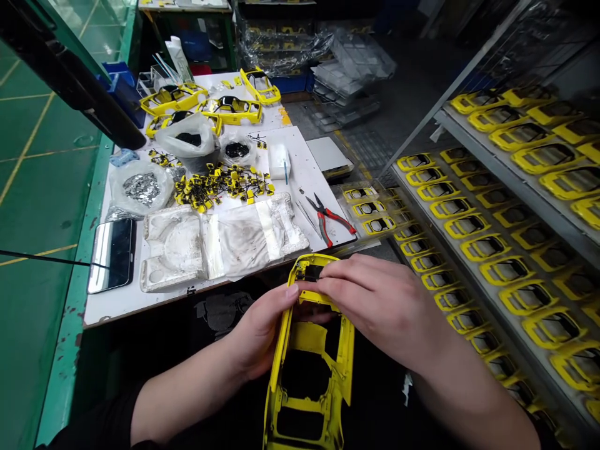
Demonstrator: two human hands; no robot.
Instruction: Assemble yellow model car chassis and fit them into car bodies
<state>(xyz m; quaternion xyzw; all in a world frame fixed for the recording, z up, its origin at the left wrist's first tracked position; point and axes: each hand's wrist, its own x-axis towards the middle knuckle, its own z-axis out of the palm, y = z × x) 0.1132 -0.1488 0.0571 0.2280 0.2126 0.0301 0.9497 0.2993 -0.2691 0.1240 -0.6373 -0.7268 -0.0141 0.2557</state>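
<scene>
The hollow yellow car-body shell [307, 369] is held up in front of the person, light and stiff-looking (its thin window frames may be brittle), so the long side rails look the safest hold. The left hand [260, 331] curls closed around its near end; the right hand [375, 300] is part-closed, fingers over a black piece [312, 272] there. Red-handled pliers [323, 215] lie on the surface [117, 315] ahead; shelves [515, 187] crowd the right, leaving little room that side.
</scene>
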